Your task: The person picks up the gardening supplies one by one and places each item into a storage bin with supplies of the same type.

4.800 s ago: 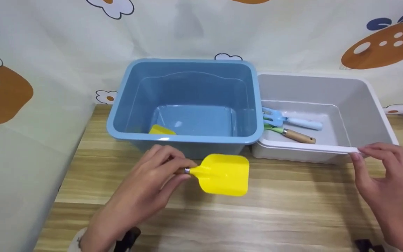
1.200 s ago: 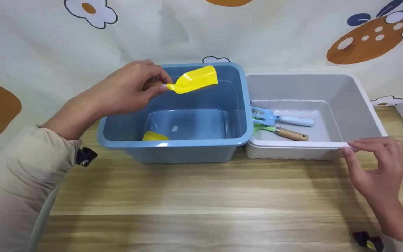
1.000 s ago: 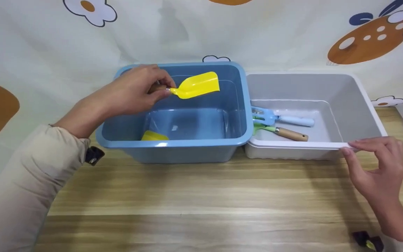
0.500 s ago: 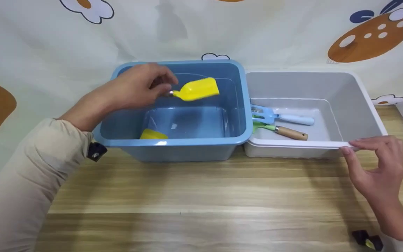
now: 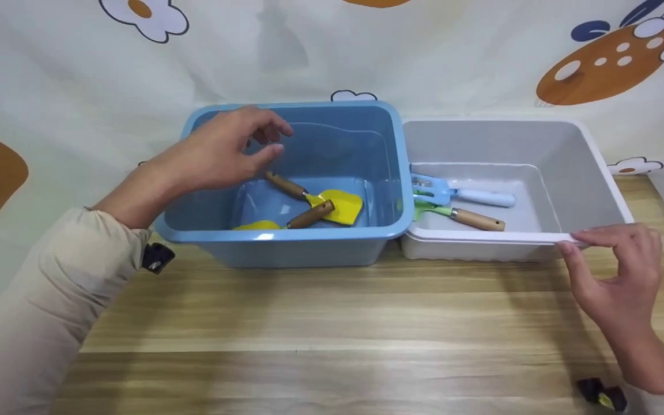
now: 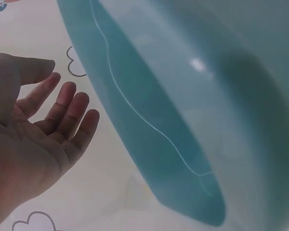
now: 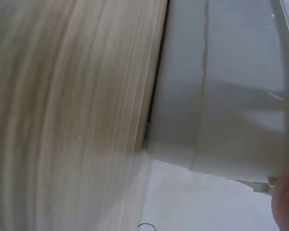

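Observation:
My left hand [image 5: 225, 150] hovers over the left part of the blue bin [image 5: 286, 236], fingers loosely bent and holding nothing; the left wrist view shows this hand [image 6: 43, 115] beside the bin's wall [image 6: 135, 106]. Inside the bin lie two small toy shovels with wooden handles. One yellow shovel [image 5: 350, 206] has its handle pointing up and left. The other shovel's handle [image 5: 303, 219] crosses over that blade, its own yellow blade partly hidden by the front rim. Thumb and fingers of my right hand [image 5: 626, 271] pinch the front rim of the light grey bin [image 5: 499, 237].
In the grey bin lie a light blue garden fork [image 5: 485, 197] and a green-necked tool [image 5: 476, 219] with a wooden handle, their left ends partly hidden by the blue bin. Both bins stand side by side on the wooden table [image 5: 332, 323], before a patterned cloth [image 5: 453, 57].
My left hand carried a yellow shovel from in front of the blue bin to above it, then let go. The shovel dropped inside beside the other. My right hand stays on the grey rim.

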`<state>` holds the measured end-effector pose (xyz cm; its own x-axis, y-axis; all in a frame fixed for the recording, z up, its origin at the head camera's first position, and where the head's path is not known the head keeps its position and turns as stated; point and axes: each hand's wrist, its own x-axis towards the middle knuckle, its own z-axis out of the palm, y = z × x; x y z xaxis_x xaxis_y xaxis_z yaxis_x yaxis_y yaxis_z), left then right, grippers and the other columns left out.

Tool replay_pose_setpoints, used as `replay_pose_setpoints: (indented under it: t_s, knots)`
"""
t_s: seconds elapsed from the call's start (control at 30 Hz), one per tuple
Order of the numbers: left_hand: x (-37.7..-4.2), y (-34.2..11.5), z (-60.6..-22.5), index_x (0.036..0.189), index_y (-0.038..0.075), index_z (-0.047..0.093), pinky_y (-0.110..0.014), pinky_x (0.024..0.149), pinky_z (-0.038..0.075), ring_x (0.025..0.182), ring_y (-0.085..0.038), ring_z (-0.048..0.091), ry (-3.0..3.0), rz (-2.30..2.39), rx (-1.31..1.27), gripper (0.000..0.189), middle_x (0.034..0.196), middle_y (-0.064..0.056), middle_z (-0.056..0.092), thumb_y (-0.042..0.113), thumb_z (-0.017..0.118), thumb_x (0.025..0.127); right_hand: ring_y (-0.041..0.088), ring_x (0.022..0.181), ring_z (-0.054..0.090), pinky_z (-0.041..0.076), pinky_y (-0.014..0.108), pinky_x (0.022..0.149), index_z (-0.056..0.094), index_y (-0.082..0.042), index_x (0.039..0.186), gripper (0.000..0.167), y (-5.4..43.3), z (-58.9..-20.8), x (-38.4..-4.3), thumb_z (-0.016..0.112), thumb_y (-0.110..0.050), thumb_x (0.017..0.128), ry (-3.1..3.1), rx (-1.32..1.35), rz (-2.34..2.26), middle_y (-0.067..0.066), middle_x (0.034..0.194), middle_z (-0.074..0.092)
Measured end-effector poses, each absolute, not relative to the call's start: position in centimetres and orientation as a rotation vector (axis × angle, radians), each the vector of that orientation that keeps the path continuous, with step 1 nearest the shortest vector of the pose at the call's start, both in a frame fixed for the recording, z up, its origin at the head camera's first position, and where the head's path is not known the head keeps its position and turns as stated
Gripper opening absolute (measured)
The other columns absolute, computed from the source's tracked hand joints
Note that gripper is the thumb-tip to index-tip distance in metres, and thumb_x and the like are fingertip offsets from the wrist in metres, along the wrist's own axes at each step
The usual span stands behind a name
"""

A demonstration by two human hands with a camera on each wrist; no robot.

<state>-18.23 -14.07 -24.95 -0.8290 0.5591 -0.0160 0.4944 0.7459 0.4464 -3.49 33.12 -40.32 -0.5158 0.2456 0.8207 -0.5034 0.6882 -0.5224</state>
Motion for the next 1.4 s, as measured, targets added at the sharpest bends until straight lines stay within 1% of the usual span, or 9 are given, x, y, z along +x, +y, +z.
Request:
replay_pose_setpoints:
  t_s: [0.13,0.3,0.57,0.77,0.9,1.0,1.13,1.23,1.4]
  knots:
    - [-17.5,-14.4,-25.1,0.138,0.009,0.063,-0.053,0.108,0.05,0.121,-0.031,0.062,2.792,0.62,0.841,0.032,0.13,-0.013,0.068,0.02,0.061,0.108,-0.012,0.102,0.049,0.026,0.022,0.097,0.067,0.016,0.085,0.07,32.5,-39.8,-3.5,0.079,-0.053,0.092,-1.908,0.206,0.936,-0.018,0.096,0.066]
    - [-16.2,-14.6,-25.0,0.138,0.01,0.063,-0.053,0.112,0.049,0.125,-0.029,0.062,2.821,0.658,0.845,0.033,0.135,-0.011,0.067,0.021,0.061,0.108,-0.011,0.102,0.05,0.026,0.022,0.097,0.068,0.016,0.085,0.069,32.9,-40.0,-3.5,0.08,-0.051,0.092,-1.902,0.206,0.943,-0.018,0.097,0.066]
    - [-14.2,-14.7,-25.6,0.131,0.011,0.067,-0.052,0.113,0.049,0.125,-0.026,0.062,2.9,0.727,0.853,0.027,0.13,-0.007,0.067,0.024,0.062,0.107,-0.009,0.101,0.051,0.027,0.021,0.097,0.07,0.013,0.083,0.056,33.7,-41.1,-3.8,0.084,-0.041,0.09,-1.886,0.209,0.939,-0.001,0.087,0.069]
    - [-10.9,-14.8,-25.9,0.132,0.014,0.069,-0.053,0.112,0.048,0.129,-0.026,0.059,3.066,0.635,0.847,0.03,0.13,-0.004,0.068,0.026,0.069,0.104,-0.01,0.101,0.05,0.025,0.022,0.096,0.069,0.014,0.083,0.062,33.1,-40.8,-3.8,0.082,-0.046,0.091,-1.902,0.225,0.949,-0.006,0.088,0.068]
    - [-8.5,-15.0,-26.2,0.131,0.017,0.071,-0.05,0.104,0.047,0.123,-0.026,0.059,3.19,0.646,0.914,0.031,0.125,-0.002,0.069,0.027,0.071,0.102,-0.01,0.101,0.05,0.025,0.022,0.096,0.068,0.015,0.082,0.064,32.8,-40.3,-3.7,0.081,-0.047,0.091,-1.894,0.233,0.951,-0.009,0.089,0.067]
    - [-7.2,-15.8,-26.6,0.132,0.018,0.071,-0.049,0.102,0.045,0.122,-0.026,0.059,3.259,0.713,0.955,0.032,0.125,-0.002,0.068,0.026,0.072,0.101,-0.01,0.101,0.05,0.025,0.021,0.096,0.068,0.015,0.082,0.064,32.7,-40.1,-3.6,0.082,-0.047,0.091,-1.898,0.228,0.954,-0.012,0.091,0.067]
    - [-5.5,-17.3,-27.4,0.137,0.02,0.07,-0.053,0.108,0.045,0.13,-0.025,0.057,3.311,0.837,0.902,0.038,0.135,-0.002,0.067,0.021,0.075,0.099,-0.011,0.101,0.049,0.025,0.022,0.096,0.068,0.016,0.084,0.066,32.6,-39.9,-3.5,0.08,-0.048,0.092,-1.914,0.218,0.953,-0.015,0.095,0.067]
    - [-4.4,-18.0,-28.2,0.14,0.022,0.068,-0.055,0.112,0.045,0.137,-0.026,0.055,3.328,0.91,0.845,0.044,0.142,-0.002,0.065,0.017,0.076,0.097,-0.011,0.102,0.049,0.025,0.022,0.097,0.067,0.016,0.084,0.067,32.4,-39.6,-3.4,0.08,-0.049,0.092,-1.917,0.22,0.951,-0.015,0.095,0.067]
    - [-3.7,-18.6,-29.4,0.141,0.019,0.068,-0.056,0.115,0.044,0.141,-0.029,0.053,3.349,0.987,0.735,0.046,0.146,-0.006,0.064,0.012,0.077,0.096,-0.011,0.102,0.049,0.026,0.021,0.096,0.066,0.017,0.083,0.068,32.4,-39.4,-3.4,0.08,-0.049,0.093,-1.919,0.223,0.958,-0.019,0.098,0.065]
